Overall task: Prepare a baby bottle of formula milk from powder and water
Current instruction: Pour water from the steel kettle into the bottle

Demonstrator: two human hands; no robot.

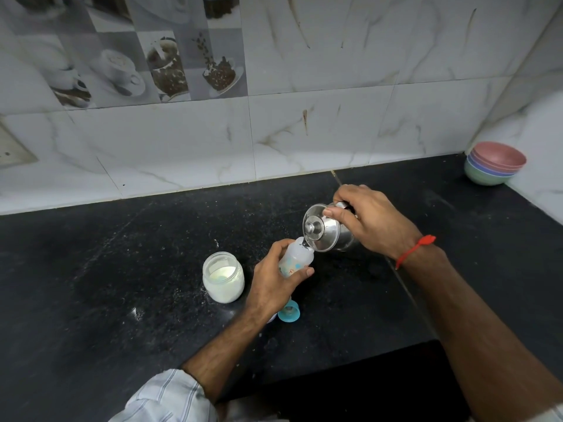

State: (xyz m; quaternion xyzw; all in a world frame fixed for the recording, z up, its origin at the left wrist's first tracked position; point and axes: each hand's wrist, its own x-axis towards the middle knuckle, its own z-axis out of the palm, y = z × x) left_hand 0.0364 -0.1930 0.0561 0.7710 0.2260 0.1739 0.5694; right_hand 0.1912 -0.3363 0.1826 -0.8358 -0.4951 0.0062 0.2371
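seemingly midway: the right hand [370, 219] grips a tilted steel pot [330, 233], thumb pinning its lid, spout at the mouth of the baby bottle [294, 258] that the left hand [274, 280] holds at frame centre. whether powder is already in, i cannot tell. the open powder jar [223, 277] stands left; the teal bottle ring [289, 312] lies on the counter [91, 300] below, not yet fitted. stacked bowls [495, 162] sit upper right, well clear.

A stack of 4 coloured bowls [495, 164] sits in the black counter's [122, 284] far right corner.
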